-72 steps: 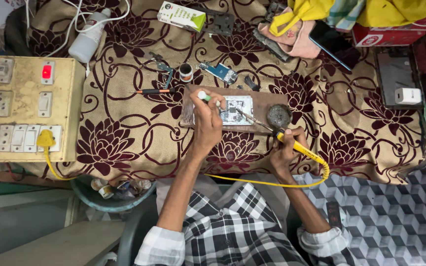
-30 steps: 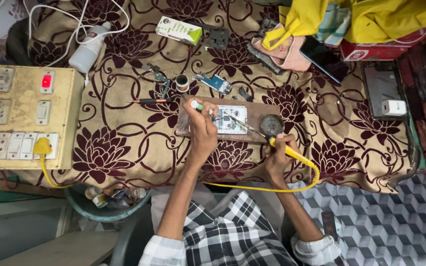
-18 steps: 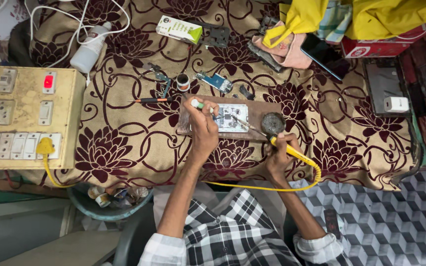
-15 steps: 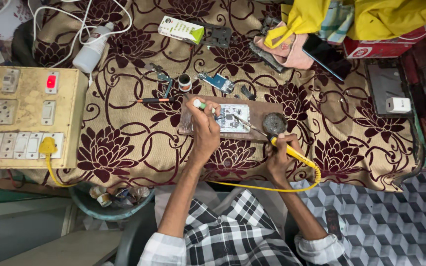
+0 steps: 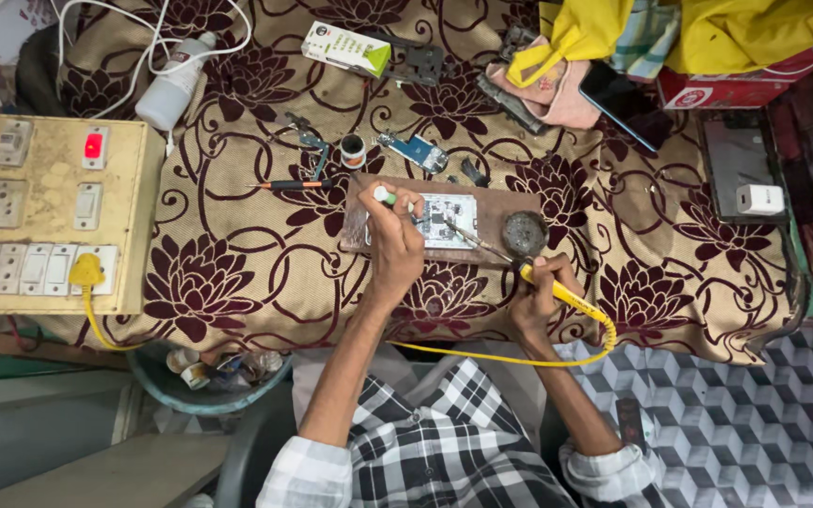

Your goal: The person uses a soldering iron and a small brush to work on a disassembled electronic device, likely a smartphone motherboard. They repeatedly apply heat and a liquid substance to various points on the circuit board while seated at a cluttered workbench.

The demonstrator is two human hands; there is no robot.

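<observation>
A small white circuit board [image 5: 446, 221] lies on a brown wooden block [image 5: 491, 209] on a cloth patterned with dark red flowers. My left hand [image 5: 395, 243] rests on the board's left side and pinches a thin stick with a green and white end [image 5: 384, 196]. My right hand [image 5: 538, 293] grips a yellow-handled soldering iron [image 5: 557, 292], whose metal tip [image 5: 463, 237] reaches left onto the board. Its yellow cord [image 5: 510, 357] loops down over the table's edge. A round dark tin [image 5: 524, 231] sits on the block's right end.
A yellowed switchboard [image 5: 44, 221] with a lit red switch and a yellow plug stands at the left. Small pliers [image 5: 308, 150], a screwdriver [image 5: 289, 185], a blue circuit board [image 5: 411, 150], a white bottle [image 5: 173, 83], a small box [image 5: 350, 49], a phone [image 5: 741, 169] and yellow cloth [image 5: 708, 28] lie around.
Both hands hold nearly the same pose. The iron's tip has stayed on the board; only the view has shifted slightly.
</observation>
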